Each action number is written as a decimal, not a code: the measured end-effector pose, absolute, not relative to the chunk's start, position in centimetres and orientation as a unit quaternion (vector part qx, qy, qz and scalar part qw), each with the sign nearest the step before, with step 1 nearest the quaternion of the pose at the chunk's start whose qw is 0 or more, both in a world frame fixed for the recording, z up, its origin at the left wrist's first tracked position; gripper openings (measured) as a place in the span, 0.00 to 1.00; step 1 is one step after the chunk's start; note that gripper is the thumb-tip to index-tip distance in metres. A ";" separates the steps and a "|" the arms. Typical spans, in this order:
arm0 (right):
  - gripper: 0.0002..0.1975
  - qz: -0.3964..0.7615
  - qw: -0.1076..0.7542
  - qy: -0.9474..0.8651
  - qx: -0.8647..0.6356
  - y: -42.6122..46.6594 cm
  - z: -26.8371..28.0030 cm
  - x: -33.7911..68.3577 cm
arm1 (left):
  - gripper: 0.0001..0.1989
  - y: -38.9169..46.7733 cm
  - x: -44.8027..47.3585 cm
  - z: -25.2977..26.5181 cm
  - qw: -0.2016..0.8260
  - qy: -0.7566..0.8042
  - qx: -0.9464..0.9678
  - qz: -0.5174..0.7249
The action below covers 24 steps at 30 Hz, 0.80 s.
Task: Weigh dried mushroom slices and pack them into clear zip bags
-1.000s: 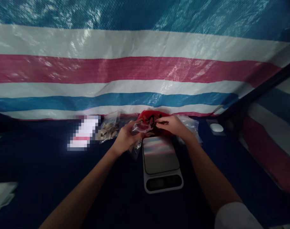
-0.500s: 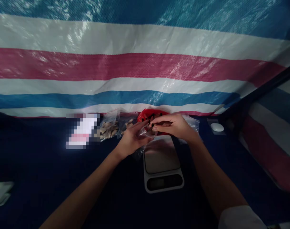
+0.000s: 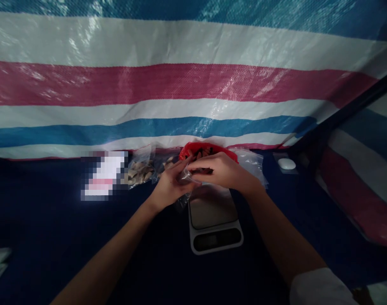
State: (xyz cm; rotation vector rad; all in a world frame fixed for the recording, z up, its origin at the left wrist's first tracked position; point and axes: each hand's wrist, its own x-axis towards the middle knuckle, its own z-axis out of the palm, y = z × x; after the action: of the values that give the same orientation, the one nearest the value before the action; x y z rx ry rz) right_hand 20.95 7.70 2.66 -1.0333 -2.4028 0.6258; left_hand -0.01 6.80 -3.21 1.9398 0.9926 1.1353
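My left hand [image 3: 171,186] grips a small clear plastic bag [image 3: 183,199] by its mouth; the bag hangs just beside the kitchen scale. At that mouth is my right hand [image 3: 223,169], its fingers bent and its thumb below. Small dark brown pieces show between thumb and fingers, but I cannot tell whether they are gripped or lie behind. Beyond the hands stands a red bag [image 3: 233,153] of dark and reddish-brown pieces, partly covered by my right hand. Under the hands lies the white kitchen scale [image 3: 214,212], with nothing visible on its plate and an unreadable display.
Left of the hands are a clear bag of pale brown pieces [image 3: 141,173] and a blurred-out bright object [image 3: 104,176]. Clear plastic bags [image 3: 252,165] lie to the right, with a white rounded object [image 3: 286,164] farther out. A striped tarp [image 3: 187,84] walls the back.
My right hand has shifted slightly left and down over the bag's mouth, its fingers now farther across it. My left hand still holds the bag. The whole view has shifted a little.
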 end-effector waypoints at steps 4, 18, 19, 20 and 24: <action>0.12 0.256 0.244 -0.856 -0.377 7.6 3.1 21.2 | 0.32 6.8 -0.2 -2.9 0.347 0.384 0.734 0.440; 0.11 0.164 0.156 -0.873 -0.432 10.5 -0.3 22.7 | 0.28 8.2 -3.1 -1.8 0.419 0.419 0.675 0.439; 0.11 0.145 0.140 -0.882 -0.427 10.5 -0.5 22.3 | 0.28 8.2 -3.0 -1.8 0.418 0.421 0.675 0.438; 0.11 0.128 0.125 -0.888 -0.423 10.5 -0.8 21.9 | 0.28 8.1 -3.0 -1.9 0.417 0.423 0.675 0.438; 0.11 0.086 0.089 -0.894 -0.431 10.6 -1.8 21.3 | 0.30 7.9 -2.8 -1.7 0.426 0.431 0.671 0.427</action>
State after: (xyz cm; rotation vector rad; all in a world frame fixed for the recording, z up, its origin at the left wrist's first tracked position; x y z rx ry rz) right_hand 21.33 10.55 -1.77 -1.2827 -2.6601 0.2559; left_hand -2.76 7.89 -1.73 1.6769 1.0764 1.0678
